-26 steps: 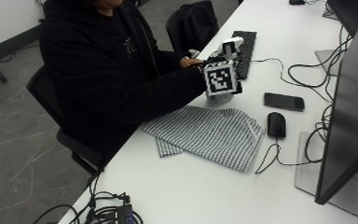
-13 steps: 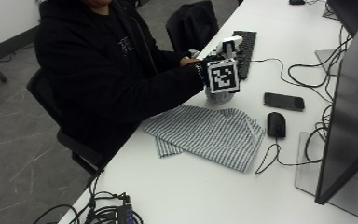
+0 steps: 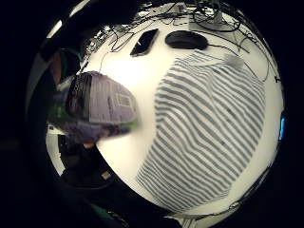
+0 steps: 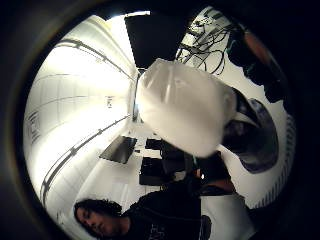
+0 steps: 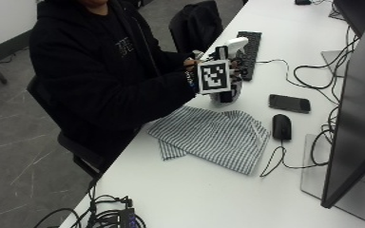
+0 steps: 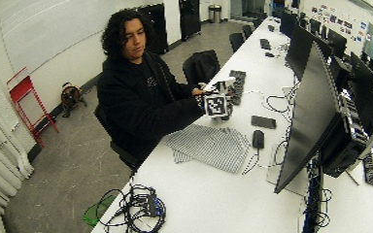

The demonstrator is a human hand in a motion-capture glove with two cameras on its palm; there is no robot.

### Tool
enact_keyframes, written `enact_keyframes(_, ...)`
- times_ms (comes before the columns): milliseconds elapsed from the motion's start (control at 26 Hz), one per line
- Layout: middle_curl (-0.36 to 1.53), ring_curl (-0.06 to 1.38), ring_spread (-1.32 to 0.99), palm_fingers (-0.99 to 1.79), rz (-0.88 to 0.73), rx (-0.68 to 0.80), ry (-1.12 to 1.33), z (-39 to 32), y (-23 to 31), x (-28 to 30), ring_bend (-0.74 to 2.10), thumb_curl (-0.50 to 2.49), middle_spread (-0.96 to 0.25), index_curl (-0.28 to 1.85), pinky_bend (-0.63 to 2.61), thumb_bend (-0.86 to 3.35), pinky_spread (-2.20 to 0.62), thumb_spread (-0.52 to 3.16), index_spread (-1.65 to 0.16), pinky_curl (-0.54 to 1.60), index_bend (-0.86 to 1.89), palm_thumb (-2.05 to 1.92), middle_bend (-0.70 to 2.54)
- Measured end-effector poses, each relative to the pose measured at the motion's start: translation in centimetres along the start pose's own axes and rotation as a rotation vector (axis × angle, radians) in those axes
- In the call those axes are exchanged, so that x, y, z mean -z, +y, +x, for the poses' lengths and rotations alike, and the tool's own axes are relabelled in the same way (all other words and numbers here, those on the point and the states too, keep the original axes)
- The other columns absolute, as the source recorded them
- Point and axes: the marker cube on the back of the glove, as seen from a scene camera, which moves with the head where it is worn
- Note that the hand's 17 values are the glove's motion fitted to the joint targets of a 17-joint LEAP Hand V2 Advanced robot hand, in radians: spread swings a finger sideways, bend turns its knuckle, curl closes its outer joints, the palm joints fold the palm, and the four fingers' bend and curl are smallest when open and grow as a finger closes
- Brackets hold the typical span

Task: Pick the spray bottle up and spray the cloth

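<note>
The spray bottle (image 5: 228, 92) has a white spray head (image 5: 236, 43) and a dark body with a purple label (image 3: 95, 111). My gloved right hand (image 5: 235, 71) grips it upright, low over the white table, just beyond the far edge of the cloth. The person's bare hand (image 5: 188, 62) is beside the bottle on the side nearest them. The grey striped cloth (image 5: 211, 135) lies folded flat near the table's front edge. The little finger side palm view shows the cloth (image 3: 209, 133) spread below the bottle. The white head (image 4: 182, 112) fills much of the thumb side palm view.
A black phone (image 5: 289, 103) and a black mouse (image 5: 281, 126) lie right of the bottle and cloth. Behind the bottle lies a keyboard (image 5: 251, 47). A large monitor (image 5: 360, 109) and cables stand along the right. The table's edge (image 5: 138, 142) runs beside the person.
My hand with the bottle has shifted slightly up and toward the person. The cloth has not moved.
</note>
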Motion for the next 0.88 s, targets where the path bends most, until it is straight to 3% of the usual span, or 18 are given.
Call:
enact_keyframes(192, 0.43, 0.42, -0.17, 0.6, -0.031, -0.031, 0.219, 1.5, 2.9, 3.0, 0.54, 0.59, -0.14, 0.35, 0.42, -0.05, -0.01, 0.84, -0.34, 0.4, -0.01, 0.7, 0.3)
enact_keyframes(461, 0.39, 0.4, -0.17, 0.27, -0.219, -0.02, 0.595, 1.6, 8.2, 4.9, 0.48, 0.53, -0.16, 0.29, 0.39, -0.05, 0.13, 0.94, -0.39, 0.39, 0.09, 0.63, 0.21)
enact_keyframes(884, 0.37, 0.35, -0.17, 0.19, -0.24, 0.08, 0.812, 0.8, 15.2, 3.8, 0.46, 0.45, -0.18, 0.24, 0.37, -0.04, 0.19, 1.01, -0.43, 0.36, 0.12, 0.57, 0.19)
